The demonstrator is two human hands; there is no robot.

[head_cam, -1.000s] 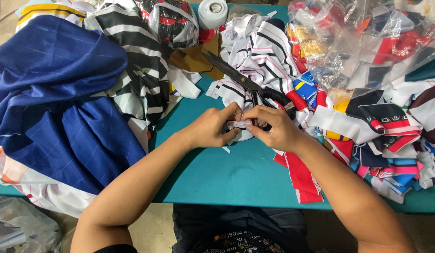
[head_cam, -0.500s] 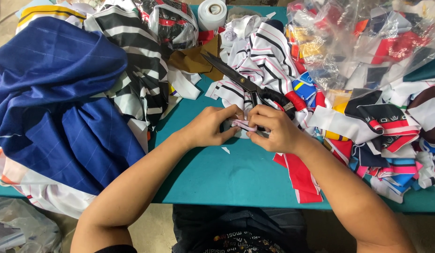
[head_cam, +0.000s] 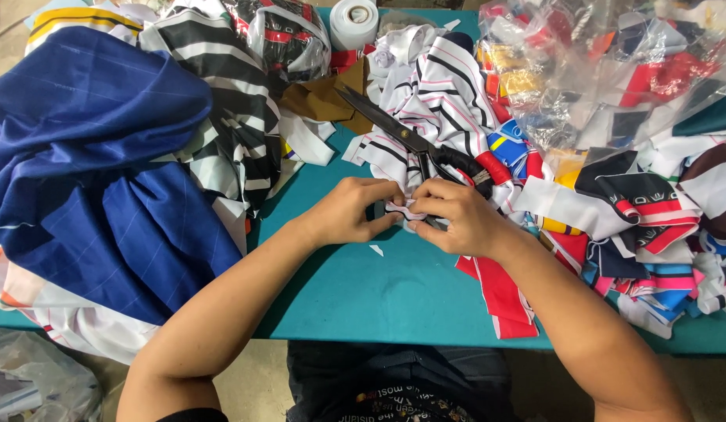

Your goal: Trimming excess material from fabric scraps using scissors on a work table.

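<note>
Left hand: the left hand (head_cam: 354, 209) lies near the middle of the teal table (head_cam: 394, 297), fingers curled and pinching one end of a small white fabric piece (head_cam: 400, 209)
Right hand: the right hand (head_cam: 457, 215) is closed on the other end of the same piece, thumb and forefinger pressed together over it
Fabric piece: held between both hands just above the table, towards its far edge, half hidden by the fingers
Change: against the two earlier views the hands have barely shifted; the right hand has drawn a little closer to the left and the piece looks more bunched, so the fingers seem to be working it in place, not carrying it off
Scissors: black scissors (head_cam: 410, 139) lie shut on the striped white cloth (head_cam: 433, 94) just beyond the hands, untouched
Left side: a blue cloth heap (head_cam: 89, 172) covers the table's left edge
Right side: mixed coloured strips (head_cam: 636, 211) and a clear plastic bag (head_cam: 613, 70) fill the right edge and far right corner
Far edge: a white tape roll (head_cam: 354, 22) stands there
Scrap: a tiny white offcut (head_cam: 376, 250) lies on the bare table near the left hand
</note>
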